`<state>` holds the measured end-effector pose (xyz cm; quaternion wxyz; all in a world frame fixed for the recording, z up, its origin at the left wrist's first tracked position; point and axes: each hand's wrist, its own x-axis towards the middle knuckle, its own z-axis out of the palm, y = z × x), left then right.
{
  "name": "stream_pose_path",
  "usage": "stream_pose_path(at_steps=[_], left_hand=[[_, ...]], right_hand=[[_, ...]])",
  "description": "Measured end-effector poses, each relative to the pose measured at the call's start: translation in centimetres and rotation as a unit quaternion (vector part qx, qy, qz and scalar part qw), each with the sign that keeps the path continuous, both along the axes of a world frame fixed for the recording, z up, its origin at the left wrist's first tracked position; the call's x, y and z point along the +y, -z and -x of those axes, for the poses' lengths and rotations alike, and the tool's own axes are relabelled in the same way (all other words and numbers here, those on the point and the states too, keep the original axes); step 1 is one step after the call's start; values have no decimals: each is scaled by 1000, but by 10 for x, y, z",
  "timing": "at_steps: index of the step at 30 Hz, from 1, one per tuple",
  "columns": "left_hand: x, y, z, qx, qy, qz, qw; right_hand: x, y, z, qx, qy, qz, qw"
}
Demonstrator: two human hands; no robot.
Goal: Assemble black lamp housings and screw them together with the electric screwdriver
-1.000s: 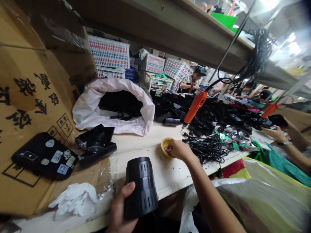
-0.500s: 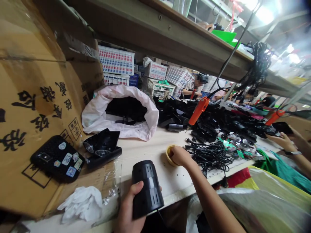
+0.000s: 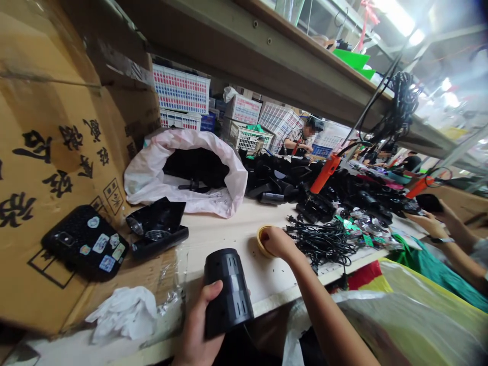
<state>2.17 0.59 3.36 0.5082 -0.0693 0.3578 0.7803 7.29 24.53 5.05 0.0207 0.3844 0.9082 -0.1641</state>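
Observation:
My left hand (image 3: 198,325) is wrapped round a black slotted cylindrical housing (image 3: 226,290), holding it upright at the bench's front edge. My right hand (image 3: 278,241) reaches into a small yellow bowl (image 3: 262,239) on the white bench (image 3: 229,234). Its fingers are curled down over the bowl's rim, so whatever they pinch is hidden. A tangle of black cords (image 3: 324,241) lies just right of the bowl.
A pink bag (image 3: 190,173) of black parts sits behind. A black phone (image 3: 86,249) and tray (image 3: 158,226) rest left on cardboard (image 3: 49,168). An orange electric screwdriver (image 3: 324,173) hangs over heaped black parts. Another person's hand (image 3: 427,221) holds a phone at right.
The view has shifted slightly. My right hand stays at the yellow bowl, covering more of it now. My left hand keeps its hold on the black housing. The hanging screwdriver swung right.

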Motion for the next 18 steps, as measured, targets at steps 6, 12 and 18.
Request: stream_pose_path(at_steps=[6, 12, 18], left_hand=[[0, 5, 2, 2, 15, 0, 1000], [3, 10, 1, 10, -1, -24, 1000], [4, 15, -1, 46, -17, -73, 996]], right_hand=[[-7, -17, -11, 168, -2, 46, 985], [-61, -41, -36, 336, -113, 204, 913], [-114, -54, -51, 363, -200, 276, 867]])
